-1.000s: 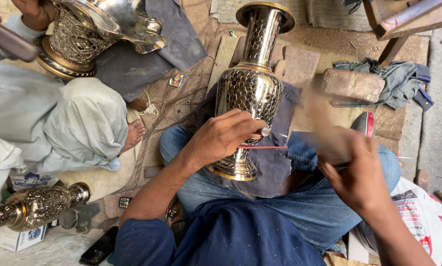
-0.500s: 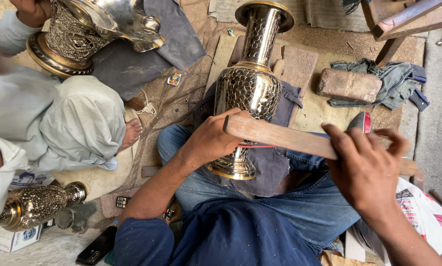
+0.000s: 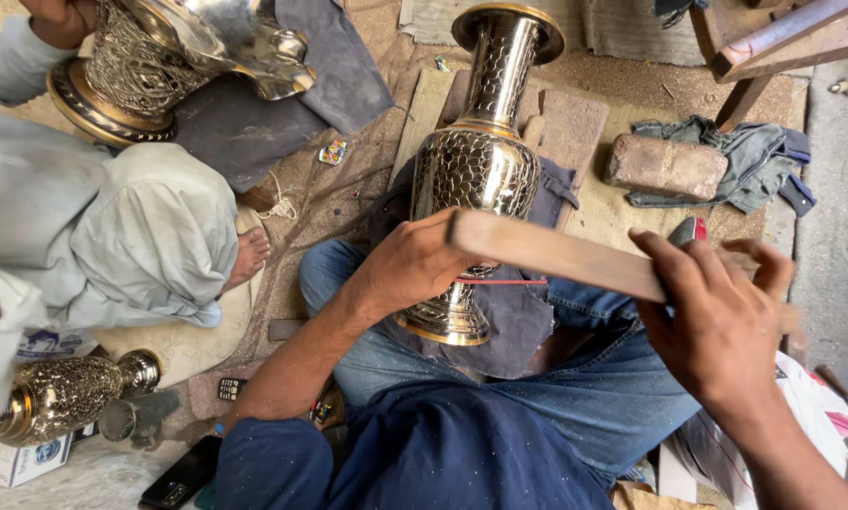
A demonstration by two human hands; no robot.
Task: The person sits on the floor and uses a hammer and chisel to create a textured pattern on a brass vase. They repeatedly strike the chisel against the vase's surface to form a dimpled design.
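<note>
While the left hand (image 3: 414,264) clasps the brass vase (image 3: 476,170), the right hand (image 3: 717,321) grips a wooden stick (image 3: 556,255) — level.

One head-worn camera looks steeply down, close above the lap.

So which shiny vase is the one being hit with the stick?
Start at the blue jeans in the middle. The tall brass vase lies across that lap on a dark cloth, steadied by the left hand. It alone has a long, straight neck.
</note>
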